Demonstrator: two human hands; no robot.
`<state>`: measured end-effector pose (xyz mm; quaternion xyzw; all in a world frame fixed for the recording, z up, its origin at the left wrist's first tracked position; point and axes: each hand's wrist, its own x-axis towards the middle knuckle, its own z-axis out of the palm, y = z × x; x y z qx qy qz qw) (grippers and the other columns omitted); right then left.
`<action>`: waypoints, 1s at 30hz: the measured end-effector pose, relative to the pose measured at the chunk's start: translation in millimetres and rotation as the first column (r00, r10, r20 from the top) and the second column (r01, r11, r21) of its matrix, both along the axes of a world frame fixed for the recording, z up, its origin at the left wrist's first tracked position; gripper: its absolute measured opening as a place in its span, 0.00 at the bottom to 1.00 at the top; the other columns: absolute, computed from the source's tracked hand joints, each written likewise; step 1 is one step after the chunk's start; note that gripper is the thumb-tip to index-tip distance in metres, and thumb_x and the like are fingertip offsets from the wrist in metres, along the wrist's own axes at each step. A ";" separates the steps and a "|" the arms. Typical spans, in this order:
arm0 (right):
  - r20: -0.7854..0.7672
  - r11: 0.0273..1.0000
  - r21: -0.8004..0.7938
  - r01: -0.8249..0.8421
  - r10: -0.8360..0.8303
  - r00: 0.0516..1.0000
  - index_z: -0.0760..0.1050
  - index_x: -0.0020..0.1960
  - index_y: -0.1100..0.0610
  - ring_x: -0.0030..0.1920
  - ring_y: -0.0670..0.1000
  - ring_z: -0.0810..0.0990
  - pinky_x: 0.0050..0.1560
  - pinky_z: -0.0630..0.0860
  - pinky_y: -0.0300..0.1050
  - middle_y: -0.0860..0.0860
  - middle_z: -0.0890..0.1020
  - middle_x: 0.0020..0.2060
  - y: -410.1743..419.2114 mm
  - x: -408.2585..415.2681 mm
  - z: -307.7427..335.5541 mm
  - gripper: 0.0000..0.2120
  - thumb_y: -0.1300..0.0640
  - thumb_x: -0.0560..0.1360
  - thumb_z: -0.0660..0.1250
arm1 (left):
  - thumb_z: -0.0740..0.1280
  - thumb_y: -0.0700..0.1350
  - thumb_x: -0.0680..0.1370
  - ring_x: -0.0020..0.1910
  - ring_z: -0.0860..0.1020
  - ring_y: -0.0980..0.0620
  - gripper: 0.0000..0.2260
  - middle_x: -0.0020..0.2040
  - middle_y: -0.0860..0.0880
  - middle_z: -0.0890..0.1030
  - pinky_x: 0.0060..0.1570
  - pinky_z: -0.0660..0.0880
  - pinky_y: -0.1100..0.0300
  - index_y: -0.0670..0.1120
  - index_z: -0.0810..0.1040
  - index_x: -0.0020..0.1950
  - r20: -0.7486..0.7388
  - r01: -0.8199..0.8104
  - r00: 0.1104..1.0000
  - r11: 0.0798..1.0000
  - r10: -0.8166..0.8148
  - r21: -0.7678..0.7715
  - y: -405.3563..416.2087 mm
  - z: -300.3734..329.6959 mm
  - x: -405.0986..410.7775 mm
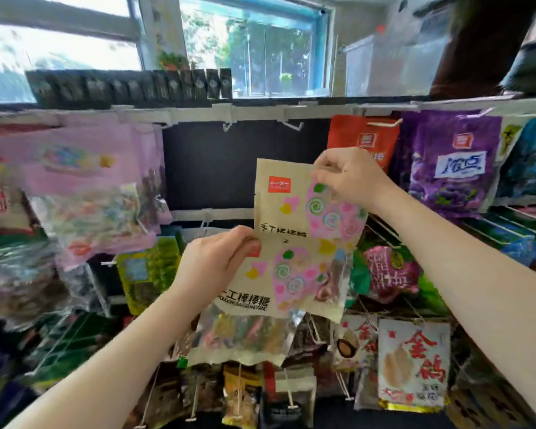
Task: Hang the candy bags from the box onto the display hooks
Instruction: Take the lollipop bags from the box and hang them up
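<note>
Right hand (pixel 350 178) pinches the upper candy bag (pixel 287 199), left hand (pixel 220 261) grips the lower candy bag (pixel 273 283), below bare display hooks (pixel 291 124); purple packets (pixel 452 168) crowd beside, surroundings motion-blurred.

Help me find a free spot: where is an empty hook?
Head view, top rail centre: an empty white hook above the upper candy bag, left of the orange bag.

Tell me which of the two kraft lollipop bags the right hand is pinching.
The upper bag: the right hand pinches its top right corner. The left hand grips the lower bag, which hangs below and partly behind it.
</note>
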<state>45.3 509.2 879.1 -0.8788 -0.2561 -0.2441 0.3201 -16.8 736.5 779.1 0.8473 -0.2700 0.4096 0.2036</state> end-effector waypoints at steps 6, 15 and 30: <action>-0.056 0.991 0.128 0.031 -0.024 0.998 0.80 0.42 0.55 0.40 0.48 0.78 0.46 0.74 0.46 0.52 0.82 0.38 15.8 17.5 29.0 0.04 0.59 0.73 0.67 | 0.57 0.54 0.75 0.35 0.77 0.59 0.06 0.35 0.61 0.78 0.32 0.71 0.67 0.55 0.69 0.48 0.059 0.092 0.994 0.991 -0.087 -0.092 12.5 22.3 35.3; -0.023 0.940 0.230 0.250 -0.252 0.968 0.79 0.48 0.51 0.52 0.53 0.80 0.60 0.71 0.61 0.46 0.80 0.42 23.8 76.8 40.7 0.06 0.52 0.74 0.65 | 0.57 0.55 0.75 0.38 0.75 0.59 0.06 0.33 0.59 0.76 0.31 0.69 0.70 0.54 0.69 0.47 0.035 0.106 0.994 0.975 -0.101 -0.193 3.8 32.8 79.4; -0.278 0.866 0.489 -0.108 0.272 0.921 0.75 0.37 0.53 0.38 0.49 0.81 0.43 0.79 0.44 0.50 0.81 0.37 10.8 105.5 43.2 0.07 0.62 0.73 0.67 | 0.57 0.58 0.74 0.38 0.80 0.58 0.10 0.38 0.55 0.84 0.36 0.75 0.62 0.55 0.71 0.49 -0.044 0.024 0.999 0.990 -0.030 -0.142 5.7 18.4 128.6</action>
